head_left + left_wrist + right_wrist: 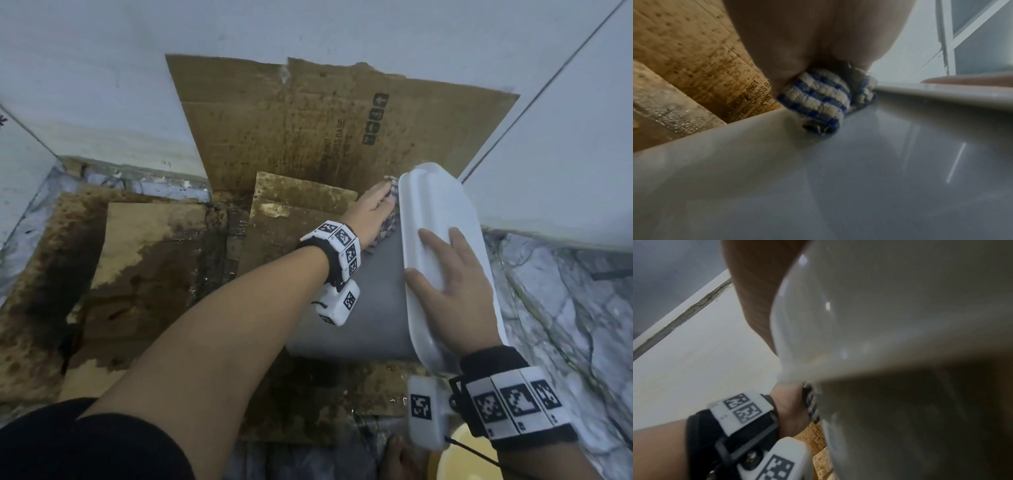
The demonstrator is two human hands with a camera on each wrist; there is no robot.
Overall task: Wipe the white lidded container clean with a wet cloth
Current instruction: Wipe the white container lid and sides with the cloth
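Right hand (455,281) lies flat, fingers spread, on the lid of the white lidded plastic container (363,301), which is tipped on its side. Further off, left hand (371,212) presses a blue-and-white striped cloth (818,100) to its far upper edge; finger state unclear. Stained wet cardboard sheets (154,260) cover the floor; white tiled wall (565,144) close at right.

The white container (890,313) filled the right and upper part of the right wrist view, close and blurred, its glossy lid edge catching small highlights. Part of the right hand (756,296) lay against it at upper left. Below, the left hand (791,410) with its marker wristband (742,412) pressed a blue-and-white cloth (812,404) against the container's side. Stained cardboard (818,443) showed beneath, a pale wall (694,361) behind.
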